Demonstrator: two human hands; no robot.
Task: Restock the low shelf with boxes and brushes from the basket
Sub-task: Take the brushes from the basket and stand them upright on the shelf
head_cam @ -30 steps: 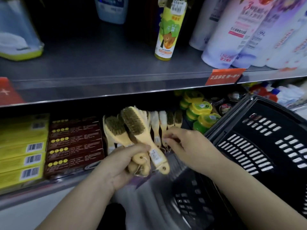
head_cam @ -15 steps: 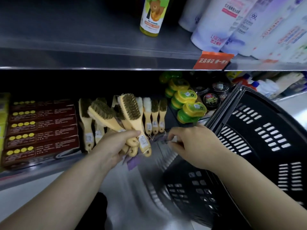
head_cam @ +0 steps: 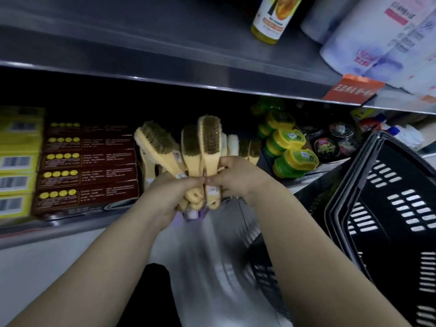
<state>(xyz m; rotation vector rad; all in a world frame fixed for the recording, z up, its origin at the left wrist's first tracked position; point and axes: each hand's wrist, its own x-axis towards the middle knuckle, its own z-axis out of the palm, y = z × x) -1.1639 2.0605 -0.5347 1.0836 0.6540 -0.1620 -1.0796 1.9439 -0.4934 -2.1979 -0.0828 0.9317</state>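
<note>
— Well, where are the brushes to be found at this moment?
— A bunch of them is gripped by the left hand low on the handles, heads up, just in front of the low shelf. One upright brush at the right of the bunch is pinched at its handle by the right hand. The two hands are touching, and both are closed on wood.
— And the rest of the stock?
— A row of like brushes is stood on the shelf behind the hands, between the dark boxes and the green tins. The basket is seen at the right; what is left in it cannot be told.
— How can such a brush be expected to handle?
— It is judged light and stiff: a wooden handle that will not bend, and bristles that give. Nothing fragile is suggested. The handles look smooth, so several held in one fist could slip or fan out; the leftmost one leans away from the others.
— Where should hold be taken?
— The narrow handle below the bristle head is judged best, with the bristles left untouched so that they are not splayed. Small labels and what look like cord loops are seen at the handle ends, and a loop could be caught on a neighbour when one brush is drawn from the bunch.
</note>
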